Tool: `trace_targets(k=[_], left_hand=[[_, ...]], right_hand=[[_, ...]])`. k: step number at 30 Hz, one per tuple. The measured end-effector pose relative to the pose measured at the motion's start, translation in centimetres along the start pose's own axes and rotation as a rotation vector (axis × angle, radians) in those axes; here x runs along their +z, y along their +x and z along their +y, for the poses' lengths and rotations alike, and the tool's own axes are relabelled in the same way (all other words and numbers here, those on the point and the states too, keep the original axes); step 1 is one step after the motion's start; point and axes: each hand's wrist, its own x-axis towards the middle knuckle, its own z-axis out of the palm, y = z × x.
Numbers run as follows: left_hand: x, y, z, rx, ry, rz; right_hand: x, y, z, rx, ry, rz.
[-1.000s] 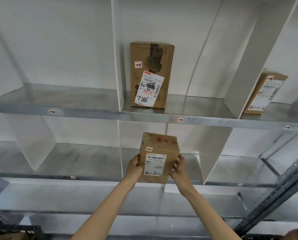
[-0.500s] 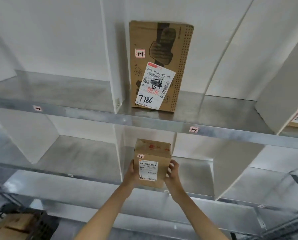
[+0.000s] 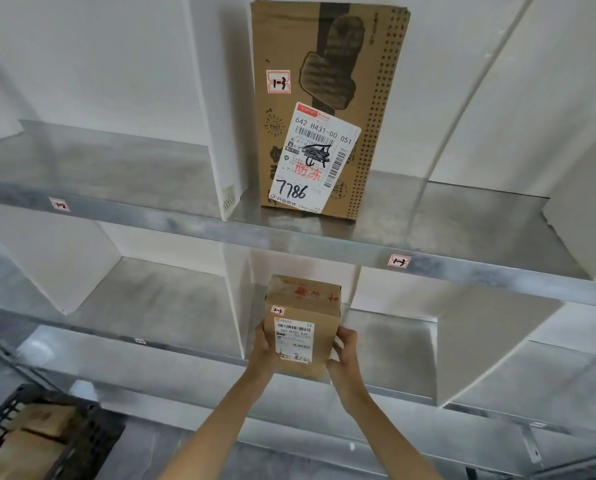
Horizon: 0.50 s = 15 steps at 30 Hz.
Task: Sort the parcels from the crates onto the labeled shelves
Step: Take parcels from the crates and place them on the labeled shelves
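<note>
A small brown parcel [image 3: 301, 327] with a white shipping label and a sticker marked 2-3 stands at the front of the middle shelf [image 3: 172, 303], in the bay right of a white divider. My left hand [image 3: 262, 351] grips its left side and my right hand [image 3: 345, 355] grips its right side. On the upper shelf [image 3: 324, 233] a tall brown parcel [image 3: 324, 109] marked 1-3 and 7786 stands upright, above a shelf-edge tag 1-3 [image 3: 399, 261].
White dividers [image 3: 234, 306] split both shelves into bays. Another edge tag [image 3: 59, 204] marks the upper left bay. A black crate [image 3: 43, 441] with brown parcels sits at the bottom left. A lower shelf edge [image 3: 358, 407] runs under my hands.
The camera has moved closer and slightly left. Both hands have carried the small parcel forward into the middle bay. The crate has come into view at the bottom left.
</note>
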Motion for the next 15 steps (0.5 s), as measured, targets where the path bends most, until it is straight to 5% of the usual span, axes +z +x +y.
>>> trace_targets(k=[15], left_hand=[[-1.2, 6.8, -0.8, -0.063, -0.046, -0.021]], right_hand=[[2.0, 6.9, 1.1, 0.006, 0.016, 0.051]])
